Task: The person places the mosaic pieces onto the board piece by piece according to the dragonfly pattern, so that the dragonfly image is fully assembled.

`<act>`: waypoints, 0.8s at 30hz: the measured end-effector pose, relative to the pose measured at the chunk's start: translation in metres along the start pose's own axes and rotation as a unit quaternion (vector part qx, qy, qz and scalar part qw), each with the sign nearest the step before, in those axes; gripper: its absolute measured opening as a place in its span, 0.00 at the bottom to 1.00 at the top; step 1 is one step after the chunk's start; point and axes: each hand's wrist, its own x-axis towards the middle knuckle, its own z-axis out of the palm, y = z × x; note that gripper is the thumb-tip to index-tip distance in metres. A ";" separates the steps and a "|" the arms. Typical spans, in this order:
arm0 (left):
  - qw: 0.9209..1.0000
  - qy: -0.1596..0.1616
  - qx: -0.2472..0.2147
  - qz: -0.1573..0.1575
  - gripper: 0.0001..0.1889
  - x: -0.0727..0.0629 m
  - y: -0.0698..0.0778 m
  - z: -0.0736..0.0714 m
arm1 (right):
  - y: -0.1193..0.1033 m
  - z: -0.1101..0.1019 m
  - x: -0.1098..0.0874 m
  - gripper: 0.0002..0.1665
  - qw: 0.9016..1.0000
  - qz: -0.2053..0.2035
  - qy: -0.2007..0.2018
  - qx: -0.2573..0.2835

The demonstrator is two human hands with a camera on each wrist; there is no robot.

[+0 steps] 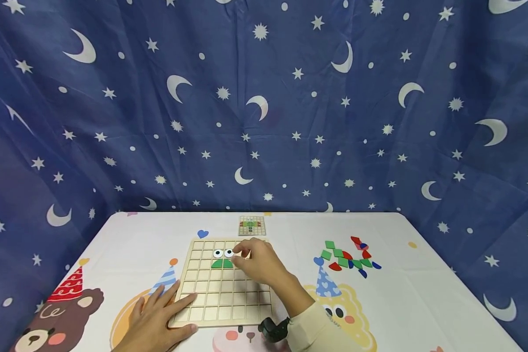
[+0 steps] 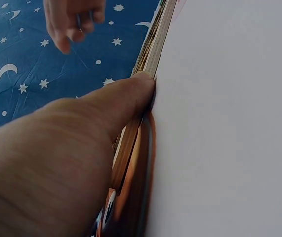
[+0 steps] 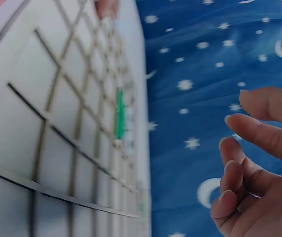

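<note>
A wooden grid board lies on the table, with two round eye pieces side by side in one row. Directly below them sit two green curved pieces. My left hand rests at the board's near left corner, fingers spread; the thumb touches the board's side edge in the left wrist view. Over the board's right half, next to the eyes, hovers my right hand. Its fingers are loosely bent, with nothing between them in the right wrist view.
A small pattern card lies behind the board. To the right is a scattered group of green, red and blue pieces. The white tablecloth has printed cartoon animals. A blue star-patterned curtain hangs behind the table.
</note>
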 end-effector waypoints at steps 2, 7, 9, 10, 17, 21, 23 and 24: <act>1.000 0.001 -0.002 -0.002 0.34 0.000 0.000 0.000 | -0.005 -0.008 -0.005 0.10 1.000 -0.017 0.002 -0.004; 1.000 0.005 -0.003 0.002 0.34 -0.001 0.000 -0.001 | -0.011 -0.030 -0.020 0.09 0.998 -0.063 0.020 0.004; 1.000 0.006 -0.005 0.002 0.34 -0.002 0.000 0.000 | -0.012 -0.041 -0.028 0.09 0.997 -0.073 0.033 0.009; 1.000 0.007 -0.005 0.004 0.34 -0.002 0.001 0.000 | -0.012 -0.046 -0.031 0.09 0.996 -0.077 0.040 0.009; 1.000 0.004 -0.004 0.000 0.34 -0.001 0.003 0.000 | -0.006 -0.080 -0.053 0.12 0.993 -0.081 0.087 -0.017; 1.000 0.001 -0.003 -0.005 0.35 -0.002 0.002 0.000 | 0.001 -0.094 -0.062 0.13 0.992 -0.085 0.091 -0.035; 1.000 -0.001 -0.002 -0.006 0.35 -0.002 0.002 -0.001 | 0.005 -0.101 -0.066 0.14 0.991 -0.092 0.087 -0.043; 1.000 -0.002 -0.003 -0.007 0.35 -0.002 0.002 -0.001 | 0.008 -0.105 -0.068 0.15 0.990 -0.097 0.086 -0.048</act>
